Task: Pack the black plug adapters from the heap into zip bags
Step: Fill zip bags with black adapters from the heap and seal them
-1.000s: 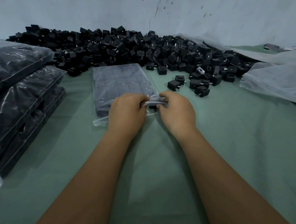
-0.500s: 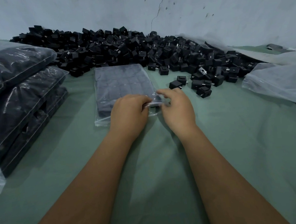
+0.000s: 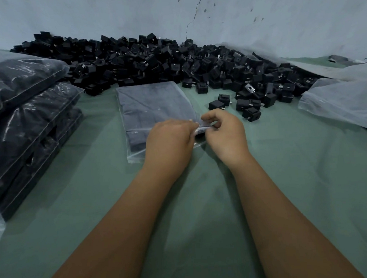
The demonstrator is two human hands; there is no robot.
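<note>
Lying flat on the green surface point(image 3: 204, 212), the filled zip bag point(image 3: 154, 106) is pinched at its near edge by curled fingers of the left hand point(image 3: 170, 144) and right hand point(image 3: 225, 134).

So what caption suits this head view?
Both hands pinch a filled zip bag beside the adapter heap.

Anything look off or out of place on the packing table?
Nothing serious. A few loose adapters lie strayed from the heap onto the green cloth, right of the zip bag both hands pinch: left hand, right hand. The back wall has a crack.
</note>
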